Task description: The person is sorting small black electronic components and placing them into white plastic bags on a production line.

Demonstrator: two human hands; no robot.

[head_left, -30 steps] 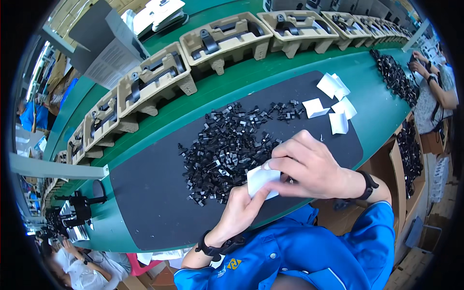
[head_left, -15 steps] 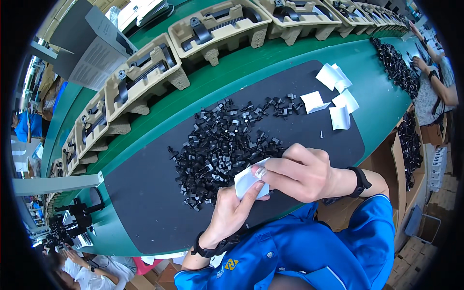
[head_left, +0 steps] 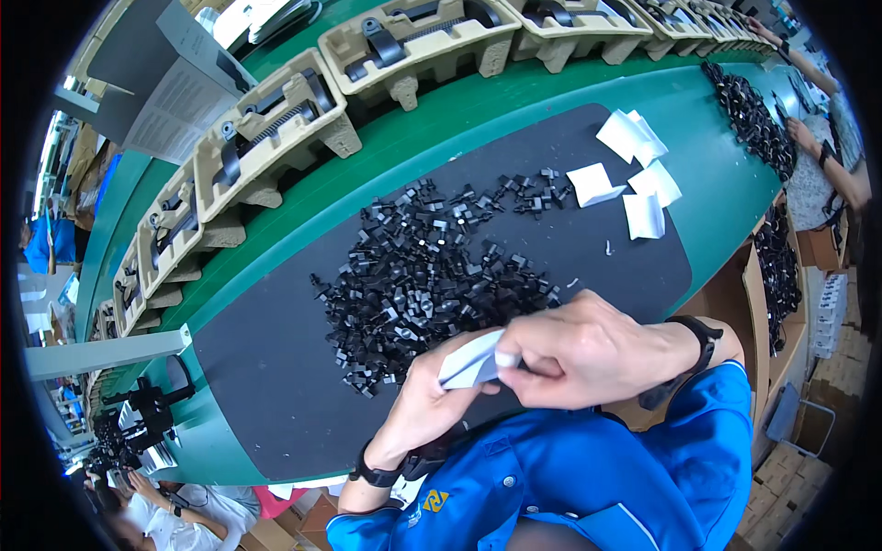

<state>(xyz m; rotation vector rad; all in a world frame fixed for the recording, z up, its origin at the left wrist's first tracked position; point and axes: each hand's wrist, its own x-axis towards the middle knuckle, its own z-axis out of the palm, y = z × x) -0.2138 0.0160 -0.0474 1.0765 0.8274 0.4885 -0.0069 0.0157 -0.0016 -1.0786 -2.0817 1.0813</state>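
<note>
In front of my chest, my left hand (head_left: 424,393) is closed around a small white folded paper (head_left: 469,362). Its two leaves stand partly apart, with a dark gap between them. My right hand (head_left: 583,356) pinches the paper's right end between thumb and fingers. Whether anything lies inside the fold is hidden. Just beyond both hands spreads a heap of small black plastic parts (head_left: 404,275) on a dark mat (head_left: 266,367). Several similar white folded papers (head_left: 629,138) lie at the mat's far right.
Moulded pulp trays (head_left: 404,69) holding black devices line the green belt behind the mat. A grey post (head_left: 101,352) juts in from the left. At the right are coiled black cables (head_left: 749,119) and a cardboard box (head_left: 758,294). Other people work at far right and lower left.
My right hand has turned over, knuckles upward, and sits at the paper's right end. The paper has tilted, so its fold shows from above. My left hand keeps its hold.
</note>
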